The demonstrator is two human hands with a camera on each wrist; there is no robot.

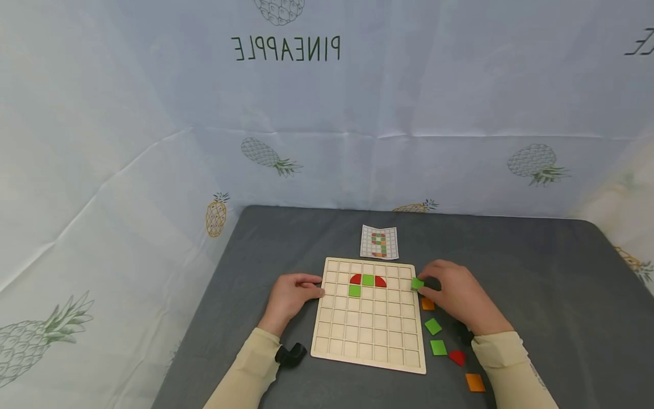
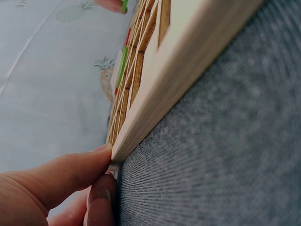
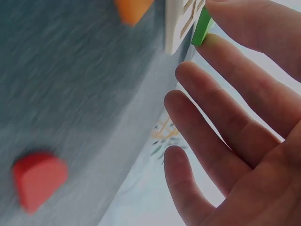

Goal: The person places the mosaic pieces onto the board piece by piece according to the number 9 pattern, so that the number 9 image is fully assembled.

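R hand [image 1: 457, 292] pinches a green square tile [image 1: 417, 283] betw. thumb & forefinger, right at the grid board's [image 1: 369, 341] right edge, upper rows. L hand [image 1: 291, 292] presses fingertips against the board's left edge, holding nothing. To seat the tile well: keep it flat, square to a cell, L hand bracing.

On the board: two red quarter-rounds [image 1: 356, 279] and two green squares [image 1: 355, 291]. Loose tiles on the bench by the board's right edge – orange [image 1: 427, 305], green [image 1: 433, 326], red [image 1: 457, 357]. Pattern card [image 1: 379, 242] behind the board. Nothing blocks the cells, prob.

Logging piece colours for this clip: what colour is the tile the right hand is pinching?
Green; the square tile in the right hand shows best in the head view.
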